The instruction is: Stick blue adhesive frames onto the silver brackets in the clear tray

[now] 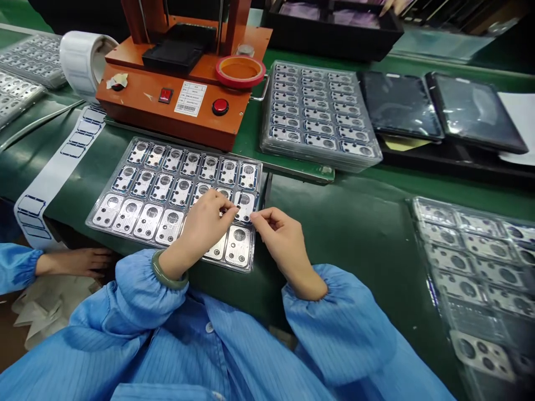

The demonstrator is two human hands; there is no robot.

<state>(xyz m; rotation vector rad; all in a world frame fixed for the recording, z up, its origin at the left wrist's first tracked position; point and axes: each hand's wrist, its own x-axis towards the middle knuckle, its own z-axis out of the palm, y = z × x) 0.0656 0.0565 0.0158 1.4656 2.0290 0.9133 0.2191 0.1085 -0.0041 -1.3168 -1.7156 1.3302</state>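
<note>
A clear tray (125,223) of silver metal plates with round holes lies on the green table in front of me. Many plates carry blue-edged film. My left hand (204,223), with a green bangle on the wrist, rests on the tray's near right part. Its fingertips are pinched over a plate (244,203) in the middle row. My right hand (284,239) sits just off the tray's right edge, with thumb and fingers pinched together towards the same plate. What either pinch holds is too small to make out.
An orange press machine (175,94) stands behind the tray, with a red tape ring (240,71) on it. A label roll (83,58) trails a strip at left. More part trays (320,114) (480,267) and dark screens (438,106) lie right. Another person's hand (79,262) rests at lower left.
</note>
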